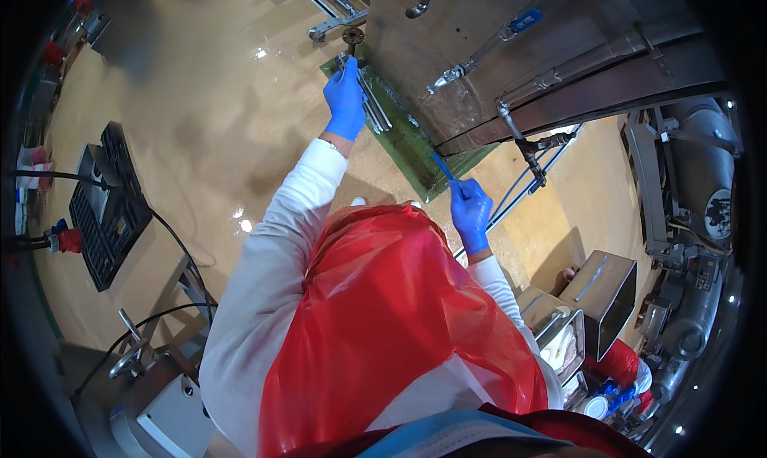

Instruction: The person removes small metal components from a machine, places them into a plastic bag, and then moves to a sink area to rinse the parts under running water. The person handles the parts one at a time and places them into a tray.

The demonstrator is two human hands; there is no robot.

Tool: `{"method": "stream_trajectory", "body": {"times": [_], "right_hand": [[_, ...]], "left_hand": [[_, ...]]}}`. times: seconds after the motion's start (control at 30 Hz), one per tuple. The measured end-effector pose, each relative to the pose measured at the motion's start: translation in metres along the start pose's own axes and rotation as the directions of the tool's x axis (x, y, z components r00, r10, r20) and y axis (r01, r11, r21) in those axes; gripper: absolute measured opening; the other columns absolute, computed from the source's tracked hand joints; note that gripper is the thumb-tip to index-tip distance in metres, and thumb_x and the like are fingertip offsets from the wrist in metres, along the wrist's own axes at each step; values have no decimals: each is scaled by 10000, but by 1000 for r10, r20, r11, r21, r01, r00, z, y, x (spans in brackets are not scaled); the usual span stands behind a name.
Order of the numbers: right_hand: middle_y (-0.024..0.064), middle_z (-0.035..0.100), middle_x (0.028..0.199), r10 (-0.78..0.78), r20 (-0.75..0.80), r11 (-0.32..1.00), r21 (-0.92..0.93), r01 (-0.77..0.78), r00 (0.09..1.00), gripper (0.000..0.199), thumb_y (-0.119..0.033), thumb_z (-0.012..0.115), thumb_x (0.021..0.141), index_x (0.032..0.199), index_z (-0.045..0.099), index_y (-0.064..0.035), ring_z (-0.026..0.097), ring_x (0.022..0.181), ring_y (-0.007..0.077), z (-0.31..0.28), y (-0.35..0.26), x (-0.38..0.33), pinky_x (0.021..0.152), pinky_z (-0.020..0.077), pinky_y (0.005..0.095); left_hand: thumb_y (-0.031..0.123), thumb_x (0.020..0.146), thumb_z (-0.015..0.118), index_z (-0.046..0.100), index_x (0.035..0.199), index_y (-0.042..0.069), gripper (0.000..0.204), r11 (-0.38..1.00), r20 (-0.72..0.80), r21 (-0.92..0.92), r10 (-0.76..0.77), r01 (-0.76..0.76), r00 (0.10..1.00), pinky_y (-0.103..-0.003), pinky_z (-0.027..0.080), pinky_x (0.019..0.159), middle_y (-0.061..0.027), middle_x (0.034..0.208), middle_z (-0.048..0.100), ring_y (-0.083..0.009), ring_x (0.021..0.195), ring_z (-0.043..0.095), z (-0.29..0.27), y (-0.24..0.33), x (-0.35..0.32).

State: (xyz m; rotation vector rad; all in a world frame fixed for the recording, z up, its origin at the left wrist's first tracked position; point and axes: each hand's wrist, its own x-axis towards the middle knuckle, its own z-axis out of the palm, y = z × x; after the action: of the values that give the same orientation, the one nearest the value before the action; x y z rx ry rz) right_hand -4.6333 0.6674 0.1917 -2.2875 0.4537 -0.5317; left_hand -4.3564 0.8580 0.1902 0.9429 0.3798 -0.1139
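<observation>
My left hand (345, 102), in a blue glove, is closed round several slim metal rods (378, 113) that stick out past its right side. Just beyond its fingers is a round dark metal disc (352, 36) on a short stem; whether it belongs to the rods I cannot tell. My right hand (471, 210), gloved in blue too, grips a thin blue stick (442, 167) that points up and left. What its far end looks like is unclear. Between and beyond both hands lies a wet green surface (407, 161), against the foot of a large metal tank.
Pipes with a blue-handled valve (523, 21) run along the metal tank (447, 26). An open black case (109, 206) lies at left near black cables. Metal bins (601, 282) and a person's red-clad part (619, 364) are at lower right. A wheeled frame (319, 14) stands ahead.
</observation>
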Motion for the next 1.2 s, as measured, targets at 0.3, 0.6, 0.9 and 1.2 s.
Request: {"method": "stream_trajectory", "body": {"times": [0.3, 0.6, 0.9, 1.2], "right_hand": [[32, 678, 746, 69, -89, 964, 262, -44, 994, 98, -68, 765, 926, 902, 720, 15, 563, 653, 39, -5, -42, -5, 595, 459, 241], [91, 689, 742, -16, -49, 965, 261, 28, 999, 102, -42, 779, 909, 924, 706, 27, 555, 632, 54, 11, -80, 4, 592, 474, 239], [115, 693, 729, -50, -89, 967, 244, 71, 995, 101, -56, 773, 916, 913, 702, 16, 559, 606, 65, 15, -87, 15, 571, 472, 258], [73, 658, 665, -84, 22, 985, 155, 80, 996, 144, -121, 774, 926, 897, 716, 8, 572, 620, 41, 44, -81, 50, 573, 472, 260]], "left_hand": [[436, 985, 702, 633, 938, 97, 349, 978, 10, 6, -207, 207, 978, -337, 531, 542, -3, 769, 564, -143, 593, 563, 21, 11, -16], [433, 997, 690, 634, 989, 79, 359, 995, 26, 48, -87, 85, 996, -307, 519, 539, -7, 784, 556, -136, 581, 537, 29, -20, -6], [412, 1002, 687, 638, 970, 70, 347, 996, -28, -23, -84, 83, 996, -308, 509, 540, -13, 789, 572, -147, 605, 561, 32, -13, -10], [438, 991, 700, 574, 761, 111, 419, 996, -24, 83, -35, 37, 999, -327, 494, 490, 1, 658, 522, -146, 511, 529, 19, -63, -18]]}}
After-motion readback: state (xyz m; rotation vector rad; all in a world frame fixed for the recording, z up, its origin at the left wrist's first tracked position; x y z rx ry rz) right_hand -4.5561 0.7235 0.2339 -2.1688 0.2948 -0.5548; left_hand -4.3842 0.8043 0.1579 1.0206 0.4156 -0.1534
